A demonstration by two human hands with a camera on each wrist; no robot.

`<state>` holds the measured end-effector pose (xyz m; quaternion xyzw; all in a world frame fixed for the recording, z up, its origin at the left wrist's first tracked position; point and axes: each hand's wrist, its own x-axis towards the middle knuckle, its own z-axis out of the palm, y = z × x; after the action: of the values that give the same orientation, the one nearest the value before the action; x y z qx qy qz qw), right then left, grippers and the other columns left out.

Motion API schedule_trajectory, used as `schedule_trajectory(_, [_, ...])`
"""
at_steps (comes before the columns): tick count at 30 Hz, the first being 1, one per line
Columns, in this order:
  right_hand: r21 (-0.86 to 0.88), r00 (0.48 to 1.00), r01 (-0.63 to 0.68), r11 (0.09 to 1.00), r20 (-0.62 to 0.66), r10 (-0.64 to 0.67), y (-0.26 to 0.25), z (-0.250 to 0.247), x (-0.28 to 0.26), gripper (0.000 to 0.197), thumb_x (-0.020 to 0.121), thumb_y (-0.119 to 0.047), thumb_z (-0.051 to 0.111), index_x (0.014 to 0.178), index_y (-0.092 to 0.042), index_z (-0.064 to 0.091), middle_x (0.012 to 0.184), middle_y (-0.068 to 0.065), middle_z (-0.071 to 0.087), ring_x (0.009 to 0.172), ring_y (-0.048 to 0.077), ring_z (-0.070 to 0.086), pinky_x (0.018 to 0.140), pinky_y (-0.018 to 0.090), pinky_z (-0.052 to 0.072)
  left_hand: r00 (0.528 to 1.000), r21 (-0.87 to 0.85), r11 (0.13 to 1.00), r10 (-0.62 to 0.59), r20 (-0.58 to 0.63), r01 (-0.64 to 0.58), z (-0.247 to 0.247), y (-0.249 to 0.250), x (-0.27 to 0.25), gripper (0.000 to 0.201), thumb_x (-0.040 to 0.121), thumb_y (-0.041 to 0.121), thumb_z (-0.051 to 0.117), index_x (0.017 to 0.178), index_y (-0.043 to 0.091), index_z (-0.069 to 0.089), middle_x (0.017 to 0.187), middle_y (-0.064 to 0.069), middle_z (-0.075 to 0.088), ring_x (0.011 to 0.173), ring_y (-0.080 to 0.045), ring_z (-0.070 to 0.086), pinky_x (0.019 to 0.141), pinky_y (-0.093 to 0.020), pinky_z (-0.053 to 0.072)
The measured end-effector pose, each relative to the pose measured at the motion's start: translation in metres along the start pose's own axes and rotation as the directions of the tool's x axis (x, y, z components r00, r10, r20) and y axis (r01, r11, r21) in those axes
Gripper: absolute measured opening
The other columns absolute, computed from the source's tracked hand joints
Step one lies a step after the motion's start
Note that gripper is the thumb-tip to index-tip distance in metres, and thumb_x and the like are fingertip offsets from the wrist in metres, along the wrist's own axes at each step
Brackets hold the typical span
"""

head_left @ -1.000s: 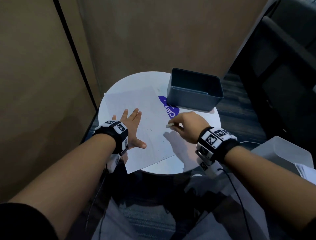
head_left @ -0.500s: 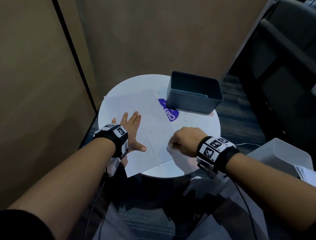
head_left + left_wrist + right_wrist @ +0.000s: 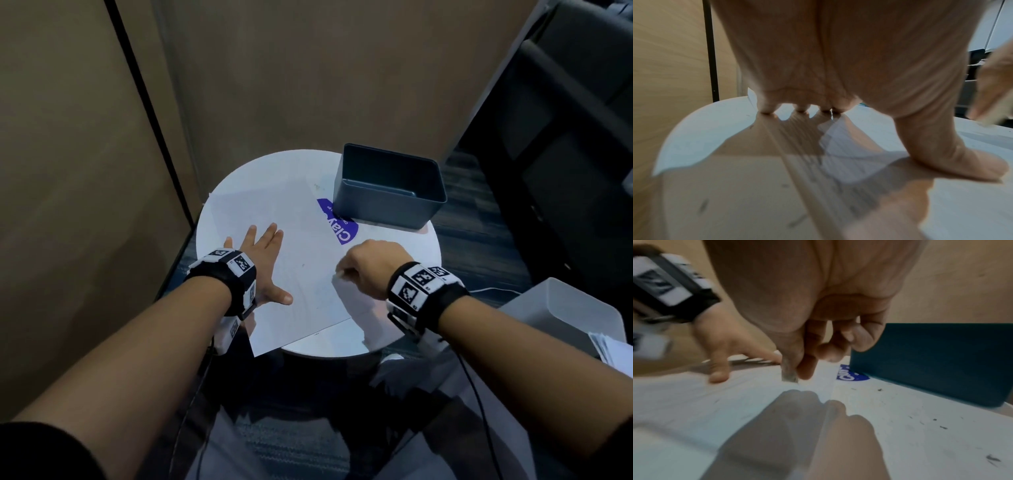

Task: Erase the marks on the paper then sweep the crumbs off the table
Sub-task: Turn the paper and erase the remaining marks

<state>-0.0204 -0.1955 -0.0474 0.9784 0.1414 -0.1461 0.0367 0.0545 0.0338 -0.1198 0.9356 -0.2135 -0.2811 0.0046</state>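
Observation:
A white sheet of paper [image 3: 291, 240] lies on a small round white table [image 3: 404, 246]. My left hand [image 3: 262, 260] rests flat on the paper's left part with fingers spread, and its thumb [image 3: 953, 162] presses down. My right hand [image 3: 370, 267] pinches a small whitish eraser [image 3: 789, 374] and holds its tip on the paper near the right edge. In the head view only a sliver of the eraser [image 3: 339, 274] shows. Faint marks [image 3: 303, 264] and dark crumbs [image 3: 941, 426] lie on the paper and the tabletop.
A dark grey open bin [image 3: 390, 185] stands at the table's back right, partly over a purple sticker [image 3: 339, 226]. A tan wall lies behind and to the left. A white container [image 3: 565, 315] sits low at the right, past the table's edge.
My right hand came down from above the sticker towards me and set the eraser on the paper near its right edge. The left hand stayed flat in place.

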Motion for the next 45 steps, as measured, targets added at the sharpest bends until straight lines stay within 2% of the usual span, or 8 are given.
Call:
schedule_trajectory(3, [0.047, 0.998, -0.022, 0.999, -0.062, 0.025, 0.000, 0.002, 0.007, 0.023, 0.094, -0.033, 0.052, 0.109, -0.034, 0.070, 0.107, -0.006, 0.069, 0.100, 0.025, 0.063, 0.075, 0.033, 0.051, 1.000, 0.008, 1.000, 0.008, -0.008, -0.008, -0.003, 0.000, 0.002, 0.149, 0.052, 0.091, 0.062, 0.153, 0.022, -0.023, 0.160, 0.009, -0.031, 0.150, -0.030, -0.019, 0.115, -0.066, 0.003])
schedule_trajectory(11, [0.032, 0.998, 0.020, 0.999, 0.063, -0.022, -0.001, 0.025, -0.014, 0.022, 0.089, -0.034, 0.053, 0.104, -0.035, 0.069, 0.104, -0.011, 0.069, 0.095, 0.022, 0.065, 0.072, 0.030, 0.050, 1.000, -0.005, 1.000, 0.008, 0.001, -0.008, -0.002, 0.002, 0.001, 0.151, 0.051, 0.090, 0.066, 0.154, 0.023, -0.022, 0.160, 0.009, -0.031, 0.150, -0.029, -0.021, 0.115, -0.066, 0.001])
schedule_trajectory(20, [0.357, 0.988, -0.111, 0.927, -0.064, 0.143, -0.010, 0.034, -0.025, 0.022, 0.091, -0.037, 0.053, 0.102, -0.028, 0.070, 0.101, -0.005, 0.066, 0.093, 0.019, 0.061, 0.078, 0.036, 0.053, 1.000, 0.063, 0.998, -0.015, -0.028, 0.016, -0.010, 0.011, -0.013, 0.146, 0.053, 0.092, 0.061, 0.156, 0.021, -0.014, 0.164, 0.006, -0.020, 0.152, -0.030, -0.007, 0.115, -0.065, 0.015])
schedule_trajectory(27, [0.602, 0.940, -0.201, 0.773, -0.103, 0.325, -0.009, 0.031, -0.008, 0.014, 0.085, -0.032, 0.062, 0.093, -0.023, 0.056, 0.090, -0.002, 0.066, 0.084, 0.020, 0.062, 0.070, 0.032, 0.051, 0.983, 0.063, 0.998, 0.010, -0.182, 0.002, -0.017, 0.026, -0.034, 0.089, 0.077, 0.078, 0.055, 0.145, 0.026, 0.032, 0.157, -0.002, 0.021, 0.138, -0.031, 0.028, 0.104, -0.051, 0.033])
schedule_trajectory(32, [0.551, 0.947, -0.226, 0.803, -0.068, 0.313, -0.009, 0.044, -0.003, 0.015, 0.093, -0.034, 0.054, 0.097, -0.020, 0.049, 0.091, 0.003, 0.065, 0.084, 0.026, 0.061, 0.071, 0.037, 0.052, 0.983, 0.071, 0.997, -0.014, -0.181, 0.027, -0.013, 0.028, -0.036, 0.088, 0.078, 0.070, 0.060, 0.149, 0.030, 0.027, 0.161, 0.001, 0.015, 0.142, -0.029, 0.025, 0.106, -0.051, 0.031])
schedule_trajectory(37, [0.595, 0.942, -0.217, 0.774, -0.079, 0.325, 0.001, 0.050, -0.009, 0.015, 0.095, -0.038, 0.052, 0.100, -0.024, 0.051, 0.094, 0.001, 0.067, 0.085, 0.023, 0.062, 0.076, 0.039, 0.054, 0.978, 0.100, 0.995, 0.023, -0.206, -0.003, -0.026, 0.025, -0.037, 0.066, 0.080, 0.065, 0.060, 0.135, 0.034, 0.044, 0.138, 0.001, 0.042, 0.123, -0.025, 0.044, 0.096, -0.044, 0.039])
schedule_trajectory(42, [0.601, 0.922, -0.235, 0.764, -0.112, 0.372, 0.006, 0.050, -0.013, 0.012, 0.094, -0.037, 0.052, 0.102, -0.028, 0.052, 0.095, -0.002, 0.067, 0.085, 0.021, 0.063, 0.076, 0.038, 0.055, 0.985, 0.076, 0.997, -0.017, -0.173, 0.031, -0.030, 0.016, -0.036, 0.060, 0.086, 0.053, 0.060, 0.138, 0.030, 0.042, 0.151, 0.004, 0.032, 0.130, -0.027, 0.040, 0.102, -0.046, 0.039])
schedule_trajectory(45, [0.596, 0.915, -0.255, 0.761, -0.105, 0.389, 0.004, 0.046, -0.014, 0.009, 0.092, -0.032, 0.055, 0.098, -0.026, 0.054, 0.095, -0.003, 0.064, 0.087, 0.020, 0.061, 0.074, 0.034, 0.052, 0.992, 0.122, 0.992, 0.001, -0.125, 0.014, -0.029, 0.024, -0.041, 0.050, 0.086, 0.058, 0.055, 0.128, 0.030, 0.051, 0.135, 0.000, 0.042, 0.118, -0.027, 0.047, 0.092, -0.043, 0.044])
